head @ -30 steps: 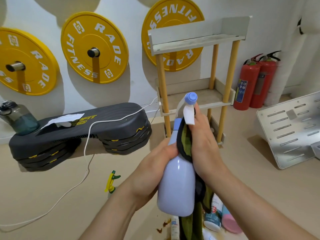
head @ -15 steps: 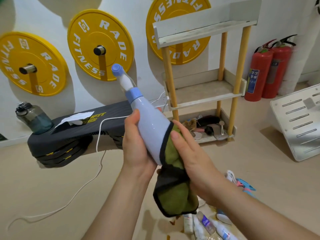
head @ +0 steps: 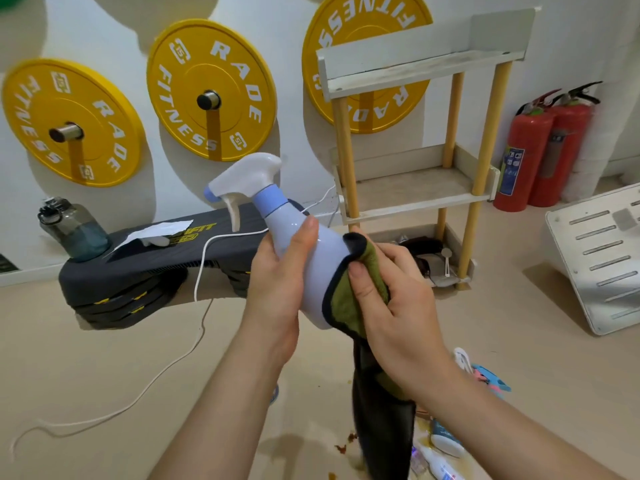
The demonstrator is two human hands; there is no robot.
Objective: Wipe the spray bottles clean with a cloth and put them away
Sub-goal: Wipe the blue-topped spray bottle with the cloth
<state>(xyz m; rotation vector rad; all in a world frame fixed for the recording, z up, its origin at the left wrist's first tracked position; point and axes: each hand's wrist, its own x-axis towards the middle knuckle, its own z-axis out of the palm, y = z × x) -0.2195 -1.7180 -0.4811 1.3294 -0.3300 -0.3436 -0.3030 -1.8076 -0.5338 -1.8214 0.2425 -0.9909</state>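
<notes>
A person's left hand [head: 277,271] grasps a pale lavender spray bottle [head: 304,258] around its middle, holding it tilted in mid-air with the white nozzle pointing up and left. The right hand [head: 391,299] grips a green cloth [head: 349,299] with dark edging against the bottle's base, the rest of the cloth hanging down toward the floor.

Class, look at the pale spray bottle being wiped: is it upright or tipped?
Tipped: the spray bottle leans, its nozzle up-left and its base lower-right under the cloth.
</notes>
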